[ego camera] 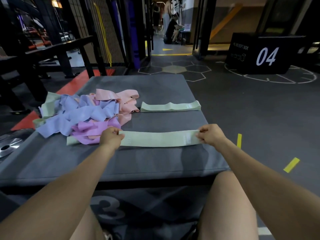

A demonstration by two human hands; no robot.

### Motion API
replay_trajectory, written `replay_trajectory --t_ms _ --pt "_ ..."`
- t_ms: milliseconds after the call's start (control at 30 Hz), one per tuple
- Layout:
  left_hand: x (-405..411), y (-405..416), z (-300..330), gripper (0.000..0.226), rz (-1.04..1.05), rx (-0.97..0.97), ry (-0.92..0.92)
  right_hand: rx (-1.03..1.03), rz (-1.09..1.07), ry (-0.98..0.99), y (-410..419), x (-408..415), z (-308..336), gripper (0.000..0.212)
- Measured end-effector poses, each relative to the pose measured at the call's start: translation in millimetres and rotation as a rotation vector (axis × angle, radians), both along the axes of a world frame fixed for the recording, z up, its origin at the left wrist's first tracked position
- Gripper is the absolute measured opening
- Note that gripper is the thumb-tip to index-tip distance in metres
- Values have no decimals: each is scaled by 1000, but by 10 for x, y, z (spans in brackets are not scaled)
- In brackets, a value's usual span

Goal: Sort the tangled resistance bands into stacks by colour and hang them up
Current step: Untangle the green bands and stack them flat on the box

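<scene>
I had both arms stretched forward over the grey padded box (155, 158), forearms nearly straight and angled inward from the lower corners of the view. My left hand (110, 138) pinched one end of a pale green resistance band (160, 138), thumb on top and fingers curled beneath it, knuckles turned up. My right hand (210, 134) pinched the other end the same way, so the two hands were well apart with the band drawn flat and level between them, just above or on the box top; I could not tell which.

Beyond the band, toward the far right part of the box, lay a neat stack of green bands (170, 106), flat and lined up parallel to the one I held. To the left sat the tangled pile (83, 115) of blue, purple and pink bands, with a few green ends poking out at its left edge and beneath its near side. The purple bands at its near edge lay just beside my left hand.

On the floor to the far right stood a black box marked 04 (265, 54).
</scene>
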State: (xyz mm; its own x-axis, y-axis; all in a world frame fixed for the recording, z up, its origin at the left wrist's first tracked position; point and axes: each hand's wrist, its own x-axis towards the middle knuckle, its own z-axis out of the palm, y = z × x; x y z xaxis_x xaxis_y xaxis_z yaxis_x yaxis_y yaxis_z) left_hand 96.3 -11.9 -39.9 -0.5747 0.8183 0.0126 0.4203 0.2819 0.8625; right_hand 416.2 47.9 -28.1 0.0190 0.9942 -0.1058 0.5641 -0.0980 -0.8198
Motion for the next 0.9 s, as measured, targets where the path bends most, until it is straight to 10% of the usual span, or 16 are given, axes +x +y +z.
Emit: replay_trajectory --t_ms 900 --pt "125 2332 104 17 -32 -27 115 219 -231 -189 2224 -45 14 10"
